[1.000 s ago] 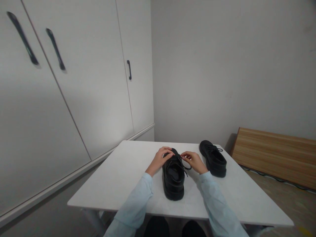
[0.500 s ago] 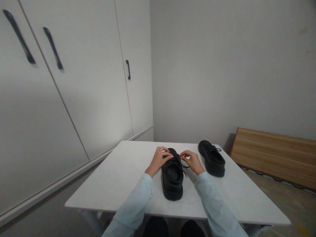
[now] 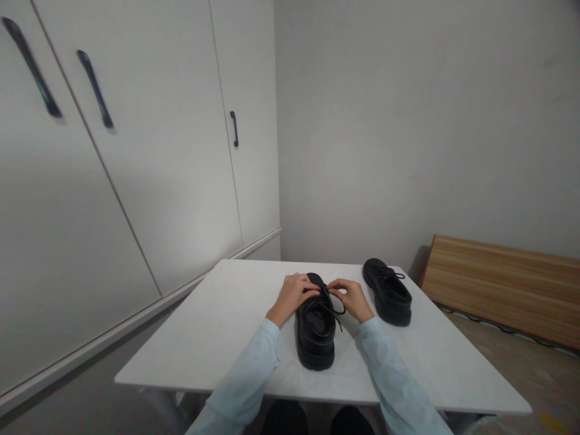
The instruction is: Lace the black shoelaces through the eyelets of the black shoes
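A black lace-up shoe [image 3: 316, 347] stands on the white table [image 3: 235, 320], its toe pointing away from me and its heel towards me. My left hand [image 3: 293, 296] reaches over its left side, fingers pinched at the laces near the front. From the right, my right hand [image 3: 352, 297] pinches the black shoelace [image 3: 338, 312] at the same spot, thumb and forefinger together. Loose lace hangs over the shoe's right side. The exact crossing of the laces between my fingertips is too small to make out.
A second black shoe [image 3: 390, 296] with a tied lace stands at the table's back right. White cabinets [image 3: 181, 181] with dark handles line the left side. A wooden board [image 3: 502, 284] leans by the grey wall at right.
My fingertips have drawn slightly closer together over the laces. The loose lace on the shoe's right side has shifted. Both shoes stay in place on the table.
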`<state>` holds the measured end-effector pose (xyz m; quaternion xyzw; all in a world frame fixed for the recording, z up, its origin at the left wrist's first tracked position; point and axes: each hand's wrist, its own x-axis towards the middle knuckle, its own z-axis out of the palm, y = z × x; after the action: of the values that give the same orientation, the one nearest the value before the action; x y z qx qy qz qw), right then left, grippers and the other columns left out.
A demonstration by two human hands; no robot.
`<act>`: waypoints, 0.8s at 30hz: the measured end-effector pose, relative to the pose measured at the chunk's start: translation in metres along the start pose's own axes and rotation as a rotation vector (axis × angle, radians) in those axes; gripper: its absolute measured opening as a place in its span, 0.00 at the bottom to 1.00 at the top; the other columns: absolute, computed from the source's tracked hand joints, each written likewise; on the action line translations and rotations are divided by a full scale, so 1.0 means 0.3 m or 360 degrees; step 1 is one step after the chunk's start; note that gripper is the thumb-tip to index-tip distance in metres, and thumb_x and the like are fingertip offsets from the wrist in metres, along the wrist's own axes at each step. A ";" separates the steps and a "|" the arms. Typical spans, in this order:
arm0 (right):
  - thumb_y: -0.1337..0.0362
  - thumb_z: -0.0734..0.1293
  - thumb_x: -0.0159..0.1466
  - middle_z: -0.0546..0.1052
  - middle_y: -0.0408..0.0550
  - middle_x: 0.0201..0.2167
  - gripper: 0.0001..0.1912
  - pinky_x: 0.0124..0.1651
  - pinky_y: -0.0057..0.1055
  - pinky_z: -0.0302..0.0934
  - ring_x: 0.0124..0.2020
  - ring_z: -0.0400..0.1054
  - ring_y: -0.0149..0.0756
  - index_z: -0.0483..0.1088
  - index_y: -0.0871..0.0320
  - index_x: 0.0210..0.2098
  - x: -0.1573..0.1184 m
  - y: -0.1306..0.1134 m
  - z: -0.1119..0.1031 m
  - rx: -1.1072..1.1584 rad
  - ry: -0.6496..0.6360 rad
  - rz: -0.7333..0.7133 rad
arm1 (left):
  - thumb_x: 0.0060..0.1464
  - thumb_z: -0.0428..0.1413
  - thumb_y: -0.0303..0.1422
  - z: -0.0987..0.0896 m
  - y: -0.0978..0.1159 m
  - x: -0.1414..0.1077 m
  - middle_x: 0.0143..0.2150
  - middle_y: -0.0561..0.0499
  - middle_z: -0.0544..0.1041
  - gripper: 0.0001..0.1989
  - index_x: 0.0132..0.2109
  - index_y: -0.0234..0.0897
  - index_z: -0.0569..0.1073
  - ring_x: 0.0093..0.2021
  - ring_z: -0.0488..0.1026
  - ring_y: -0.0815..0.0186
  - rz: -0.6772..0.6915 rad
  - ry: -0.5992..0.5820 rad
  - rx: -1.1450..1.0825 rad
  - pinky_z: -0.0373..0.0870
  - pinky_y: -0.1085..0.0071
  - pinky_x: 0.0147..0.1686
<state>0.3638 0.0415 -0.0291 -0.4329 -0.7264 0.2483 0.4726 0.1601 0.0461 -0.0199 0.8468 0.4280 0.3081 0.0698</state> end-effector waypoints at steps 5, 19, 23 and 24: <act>0.60 0.68 0.54 0.81 0.50 0.30 0.08 0.44 0.40 0.67 0.34 0.75 0.43 0.76 0.58 0.28 0.001 0.003 -0.007 0.0038 -0.0055 0.0019 | 0.54 0.58 0.38 -0.020 0.032 0.015 0.36 0.50 0.77 0.08 0.39 0.45 0.81 0.39 0.71 0.63 -0.0019 -0.0071 0.0076 0.61 0.70 0.40; 0.59 0.69 0.56 0.80 0.50 0.31 0.10 0.43 0.37 0.68 0.34 0.75 0.40 0.75 0.59 0.32 0.006 0.037 -0.007 0.0133 -0.0093 -0.0004 | 0.57 0.55 0.37 -0.055 0.131 0.048 0.37 0.48 0.77 0.08 0.35 0.39 0.77 0.40 0.73 0.60 -0.0142 -0.0242 0.0491 0.61 0.67 0.38; 0.56 0.65 0.60 0.79 0.51 0.35 0.13 0.43 0.37 0.66 0.37 0.73 0.40 0.75 0.58 0.34 0.004 0.024 -0.009 0.0044 -0.0088 -0.0045 | 0.60 0.51 0.34 -0.069 0.158 0.033 0.41 0.43 0.75 0.09 0.39 0.34 0.73 0.44 0.71 0.56 -0.0121 -0.0222 0.0666 0.61 0.63 0.42; 0.55 0.64 0.61 0.78 0.52 0.38 0.13 0.43 0.38 0.66 0.39 0.72 0.41 0.75 0.58 0.36 0.003 0.018 -0.010 0.0038 -0.0095 -0.0044 | 0.61 0.50 0.33 -0.076 0.158 0.029 0.41 0.43 0.75 0.08 0.39 0.34 0.72 0.45 0.71 0.55 -0.0126 -0.0196 0.0669 0.61 0.62 0.43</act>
<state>0.3685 0.0448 -0.0317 -0.4094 -0.7431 0.2633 0.4593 0.1830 0.0200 0.0204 0.8425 0.5105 0.1568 -0.0700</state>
